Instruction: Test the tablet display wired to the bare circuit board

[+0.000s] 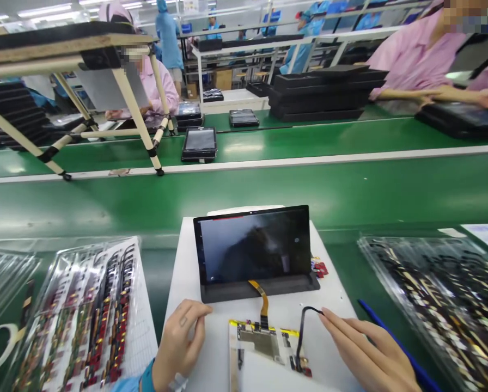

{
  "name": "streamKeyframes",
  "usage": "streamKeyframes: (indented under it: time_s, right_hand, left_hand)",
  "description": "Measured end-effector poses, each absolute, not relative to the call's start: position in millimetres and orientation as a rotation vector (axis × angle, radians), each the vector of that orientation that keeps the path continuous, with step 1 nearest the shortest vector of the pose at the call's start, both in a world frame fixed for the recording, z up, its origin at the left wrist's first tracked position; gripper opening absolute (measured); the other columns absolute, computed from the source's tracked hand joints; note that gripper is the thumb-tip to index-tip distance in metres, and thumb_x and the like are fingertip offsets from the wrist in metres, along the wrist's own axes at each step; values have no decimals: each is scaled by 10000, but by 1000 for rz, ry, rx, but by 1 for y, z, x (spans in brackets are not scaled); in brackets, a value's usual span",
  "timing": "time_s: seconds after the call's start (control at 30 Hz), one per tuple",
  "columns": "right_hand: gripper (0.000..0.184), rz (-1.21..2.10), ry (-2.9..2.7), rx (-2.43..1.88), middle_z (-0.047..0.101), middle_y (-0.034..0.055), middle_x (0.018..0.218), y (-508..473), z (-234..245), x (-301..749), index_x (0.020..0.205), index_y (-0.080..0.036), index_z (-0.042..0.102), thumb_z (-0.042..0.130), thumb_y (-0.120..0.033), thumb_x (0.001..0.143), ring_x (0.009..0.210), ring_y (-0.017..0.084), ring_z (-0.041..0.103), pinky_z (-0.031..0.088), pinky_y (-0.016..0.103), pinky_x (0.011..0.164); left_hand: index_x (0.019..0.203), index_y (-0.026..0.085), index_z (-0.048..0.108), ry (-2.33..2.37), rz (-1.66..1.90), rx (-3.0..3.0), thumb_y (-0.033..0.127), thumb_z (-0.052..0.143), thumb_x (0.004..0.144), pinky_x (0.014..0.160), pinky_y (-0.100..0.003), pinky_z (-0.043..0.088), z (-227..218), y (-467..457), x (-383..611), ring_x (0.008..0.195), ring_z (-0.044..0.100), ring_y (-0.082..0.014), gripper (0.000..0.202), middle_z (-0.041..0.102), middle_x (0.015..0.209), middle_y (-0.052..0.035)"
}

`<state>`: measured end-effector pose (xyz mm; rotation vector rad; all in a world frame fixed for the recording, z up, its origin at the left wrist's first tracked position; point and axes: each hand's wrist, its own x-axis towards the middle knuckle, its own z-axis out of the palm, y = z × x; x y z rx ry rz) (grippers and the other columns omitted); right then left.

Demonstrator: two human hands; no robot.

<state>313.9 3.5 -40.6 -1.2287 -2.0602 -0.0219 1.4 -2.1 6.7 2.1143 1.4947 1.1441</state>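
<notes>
Your right hand (pixel 366 348) pinches the end of a thin black cable (pixel 302 337) that runs down to a circuit board (pixel 260 340) near the table's (pixel 350 190) near edge. Your left hand (pixel 182 337), loosely curled, sits just left of the board. An orange flex ribbon (pixel 261 296) links the board to a tablet (pixel 252 245) on a white pad (pixel 182 272), between a clear plastic tray (pixel 80 321) and another clear tray (pixel 427 305).

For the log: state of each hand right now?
Left hand: half open, holding nothing.
Right hand: fingertips closed, pinching a thin black cable.
</notes>
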Motion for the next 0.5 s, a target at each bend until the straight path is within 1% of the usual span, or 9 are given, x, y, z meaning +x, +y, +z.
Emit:
streamKeyframes:
  time_s: [0.17,0.3,0.43,0.5]
  right_hand:
    - [416,-105,-2116,-1215,661,-11,994,4,-42,318,1275,-309,439,399,-185,880,805,182,624,487,331,759]
    - [464,-186,-2188,-1201,645,3,1042,6,-38,319,1306,-267,406,419,-144,859,822,165,626,484,287,796]
    - [576,-281,-2246,-1149,664,17,990,10,-30,318,1342,-242,341,440,-26,817,786,154,614,474,280,774]
    - [627,-299,-2244,-1132,675,35,947,12,-28,318,1344,-227,337,471,23,785,776,160,601,473,294,748]
  left_hand:
    - [895,172,563,1483,1118,2121,10,398,797,630,-171,500,5,-3,0,681,611,-105,252,622,737,-25]
    - [893,174,553,1493,1095,2117,13,391,805,633,-173,497,7,-3,2,683,609,-104,245,620,743,-25]
    - [904,179,543,1501,1071,2111,14,391,808,628,-177,496,6,-5,2,691,606,-107,244,617,747,-23]
    - [915,179,541,1501,1072,2126,11,395,805,625,-186,497,5,-5,2,688,603,-112,248,618,749,-26]
